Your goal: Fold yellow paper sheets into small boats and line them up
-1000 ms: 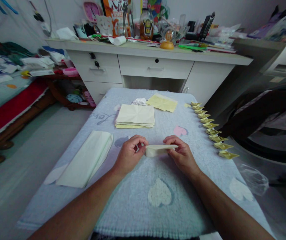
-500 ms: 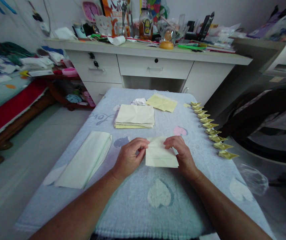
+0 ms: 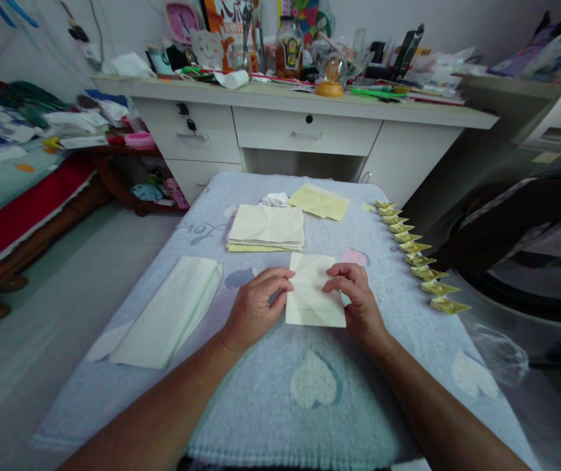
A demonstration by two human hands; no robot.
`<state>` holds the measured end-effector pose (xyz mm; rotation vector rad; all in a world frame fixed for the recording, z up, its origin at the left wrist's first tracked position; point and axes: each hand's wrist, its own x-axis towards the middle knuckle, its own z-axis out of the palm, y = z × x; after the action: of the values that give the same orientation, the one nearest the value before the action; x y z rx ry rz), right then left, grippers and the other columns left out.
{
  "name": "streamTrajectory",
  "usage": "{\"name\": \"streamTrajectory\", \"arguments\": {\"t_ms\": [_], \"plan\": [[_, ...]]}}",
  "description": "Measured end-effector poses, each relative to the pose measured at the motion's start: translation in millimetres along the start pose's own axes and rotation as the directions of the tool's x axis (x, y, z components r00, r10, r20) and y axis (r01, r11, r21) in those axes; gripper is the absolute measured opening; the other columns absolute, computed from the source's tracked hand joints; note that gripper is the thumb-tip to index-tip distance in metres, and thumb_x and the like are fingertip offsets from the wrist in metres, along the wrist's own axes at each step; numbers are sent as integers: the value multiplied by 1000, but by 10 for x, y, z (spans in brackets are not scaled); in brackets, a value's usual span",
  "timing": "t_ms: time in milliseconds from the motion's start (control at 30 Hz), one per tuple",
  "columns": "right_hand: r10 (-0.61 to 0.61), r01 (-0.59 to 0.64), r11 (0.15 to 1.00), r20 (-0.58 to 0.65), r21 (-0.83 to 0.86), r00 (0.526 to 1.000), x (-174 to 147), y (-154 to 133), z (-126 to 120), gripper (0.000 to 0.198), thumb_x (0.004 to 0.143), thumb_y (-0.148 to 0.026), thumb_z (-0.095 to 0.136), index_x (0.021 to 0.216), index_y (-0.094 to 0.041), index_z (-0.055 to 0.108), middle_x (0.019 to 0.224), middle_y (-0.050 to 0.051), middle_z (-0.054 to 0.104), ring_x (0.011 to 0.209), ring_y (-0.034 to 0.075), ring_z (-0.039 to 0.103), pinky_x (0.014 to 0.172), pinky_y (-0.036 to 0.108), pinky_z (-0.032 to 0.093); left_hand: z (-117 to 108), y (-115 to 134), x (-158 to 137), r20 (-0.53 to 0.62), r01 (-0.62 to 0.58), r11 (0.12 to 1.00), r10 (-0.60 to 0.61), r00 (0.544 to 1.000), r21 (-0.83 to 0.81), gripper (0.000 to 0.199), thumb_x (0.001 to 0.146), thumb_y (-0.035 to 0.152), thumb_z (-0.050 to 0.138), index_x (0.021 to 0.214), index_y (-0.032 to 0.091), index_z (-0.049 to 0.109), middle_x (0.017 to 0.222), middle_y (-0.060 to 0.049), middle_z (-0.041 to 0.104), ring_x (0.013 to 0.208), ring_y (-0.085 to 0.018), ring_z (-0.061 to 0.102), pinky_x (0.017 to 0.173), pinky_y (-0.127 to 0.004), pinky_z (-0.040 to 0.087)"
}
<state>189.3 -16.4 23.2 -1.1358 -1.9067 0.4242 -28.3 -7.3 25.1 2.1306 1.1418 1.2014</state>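
A pale, creased sheet of paper [image 3: 312, 297] lies between my hands above the cloth-covered table. My left hand [image 3: 261, 301] pinches its left edge between thumb and fingers. At the right edge, my right hand [image 3: 356, 301] grips the same sheet, its fingers curled over the front and the thumb hidden. Beyond the sheet rests a stack of creased cream paper [image 3: 265, 226] with a yellowish layer at the bottom. A folded pale green-white bundle of paper [image 3: 167, 311] lies left of my left arm. Several small folded yellow paper boats [image 3: 418, 260] stand in a row along the right edge.
Behind the stack are a crumpled white paper [image 3: 274, 199] and a yellow sheet [image 3: 320, 201]. A white desk [image 3: 310, 131] crowded with jars and odds and ends stands across the far side. A front-loading washing machine [image 3: 520, 261] is at the right, a bed [image 3: 25, 196] at the left.
The sheet's upper part has opened upward, so the paper now stands taller between my hands. Both hands keep hold at nearly the same places.
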Motion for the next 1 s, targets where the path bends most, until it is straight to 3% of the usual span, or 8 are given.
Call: {"name": "streamTrajectory", "arguments": {"t_ms": [133, 267, 400, 500, 667, 800, 1000], "plan": [[-51, 60, 993, 82, -106, 995, -6, 77, 31, 30, 74, -8, 63, 97, -26, 63, 108, 5, 53, 103, 23, 48, 89, 38, 39, 31, -45, -11, 44, -16, 996, 12, 999, 83, 28, 78, 0, 53, 95, 20, 62, 111, -5, 64, 104, -17, 61, 91, -29, 48], [-59, 91, 983, 197, -160, 979, -5, 144, 54, 27, 76, -8, 63, 98, -24, 66, 101, 5, 58, 96, 22, 48, 83, 37, 38, 50, -100, -11, 124, -3, 995, -10, 992, 105, 26, 78, 1, 56, 93, 20, 64, 103, -4, 64, 97, -16, 61, 83, -28, 49], [-7, 61, 984, 307, -169, 952, -8, 173, 63, 18, 78, -10, 62, 90, -22, 68, 98, 5, 59, 93, 21, 48, 81, 35, 38, 43, -118, -13, 251, 25, 981, -74, 965, 193, 14, 78, 7, 60, 80, 19, 66, 90, -3, 62, 89, -18, 59, 79, -29, 47], [68, -14, 987, 340, -159, 938, -2, 181, 66, 13, 80, -12, 61, 88, -20, 68, 98, 5, 59, 93, 21, 49, 83, 35, 38, 40, -142, -21, 284, 76, 968, -145, 948, 240, 4, 79, 15, 63, 79, 17, 67, 89, -4, 60, 89, -19, 57, 80, -31, 46], [206, -156, 972, 313, -176, 927, 29, 161, 89, 12, 88, -23, 58, 87, -20, 70, 95, 6, 60, 93, 20, 50, 85, 35, 37, 46, -176, -20, 257, 182, 945, -254, 932, 273, 14, 82, 24, 62, 71, 16, 64, 87, -4, 58, 88, -19, 55, 82, -32, 43], [327, -254, 919, 222, -301, 918, 47, 129, 145, 16, 88, -28, 59, 82, -20, 71, 92, 6, 60, 92, 21, 49, 83, 35, 35, 76, -174, -20, 166, 237, 899, -315, 935, 368, 19, 83, 30, 60, 69, 18, 64, 87, -4, 59, 87, -20, 53, 81, -34, 41], [377, -293, 839, 101, -458, 921, 57, 150, 232, 26, 85, -37, 63, 67, -18, 63, 88, 6, 59, 85, 22, 47, 74, 33, 32, 137, -188, -34, 72, 289, 835, -362, 929, 469, 18, 81, 34, 62, 70, 20, 65, 86, -3, 60, 88, -22, 51, 80, -36, 37]]}}
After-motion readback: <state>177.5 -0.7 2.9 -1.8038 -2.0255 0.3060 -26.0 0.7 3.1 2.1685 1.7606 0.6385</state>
